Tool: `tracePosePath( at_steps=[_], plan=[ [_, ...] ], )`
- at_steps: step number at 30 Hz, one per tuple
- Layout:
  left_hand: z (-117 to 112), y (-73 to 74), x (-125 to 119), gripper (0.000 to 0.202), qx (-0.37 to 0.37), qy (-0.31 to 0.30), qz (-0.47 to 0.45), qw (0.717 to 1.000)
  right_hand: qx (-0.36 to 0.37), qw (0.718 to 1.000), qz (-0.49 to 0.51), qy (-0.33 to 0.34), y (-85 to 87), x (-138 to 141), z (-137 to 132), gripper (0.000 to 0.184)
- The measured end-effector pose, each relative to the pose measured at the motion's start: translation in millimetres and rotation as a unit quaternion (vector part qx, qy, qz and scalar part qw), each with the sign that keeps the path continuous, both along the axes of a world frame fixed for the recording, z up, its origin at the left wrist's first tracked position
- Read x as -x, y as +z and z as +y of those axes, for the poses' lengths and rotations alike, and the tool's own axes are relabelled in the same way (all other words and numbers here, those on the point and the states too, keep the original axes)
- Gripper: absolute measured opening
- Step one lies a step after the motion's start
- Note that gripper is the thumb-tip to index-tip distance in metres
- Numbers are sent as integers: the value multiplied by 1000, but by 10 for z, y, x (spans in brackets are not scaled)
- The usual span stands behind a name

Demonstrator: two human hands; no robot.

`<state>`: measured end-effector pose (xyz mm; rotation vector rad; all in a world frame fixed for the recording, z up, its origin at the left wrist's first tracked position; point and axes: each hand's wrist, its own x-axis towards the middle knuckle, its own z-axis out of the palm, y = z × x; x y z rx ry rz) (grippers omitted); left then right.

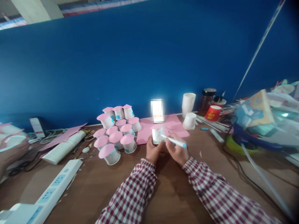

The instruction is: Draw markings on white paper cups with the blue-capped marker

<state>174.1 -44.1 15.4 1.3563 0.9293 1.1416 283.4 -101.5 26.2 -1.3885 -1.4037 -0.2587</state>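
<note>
My left hand (153,151) is wrapped round a small white paper cup (157,134) with a pink paper lid, held just above the wooden table (163,186). My right hand (177,151) grips a white marker with a blue cap (174,141), its tip touching the cup's side. Both sleeves are red-and-white check. A pink paper sheet (149,129) lies just behind the cup.
A pile of several pink-lidded cups (116,133) sits to the left. A stack of white cups (188,104), a red cup (213,113) and a dark jar (206,99) stand at the back right. A power strip (46,194) lies at front left. Another person's hand (11,154) shows at the far left.
</note>
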Motion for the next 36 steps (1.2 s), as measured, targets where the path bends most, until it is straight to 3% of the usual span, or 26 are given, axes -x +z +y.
tracePosePath(
  at_steps=[13, 36],
  plan=[
    [-26, 54, -5, 45, 1, 3, 6, 1000, 4, 1000, 0, 3, -2, -3, 2, 12],
    [-4, 0, -4, 44, -7, -11, 10, 1000, 0, 1000, -7, 5, -33, -15, 20, 12]
  ],
)
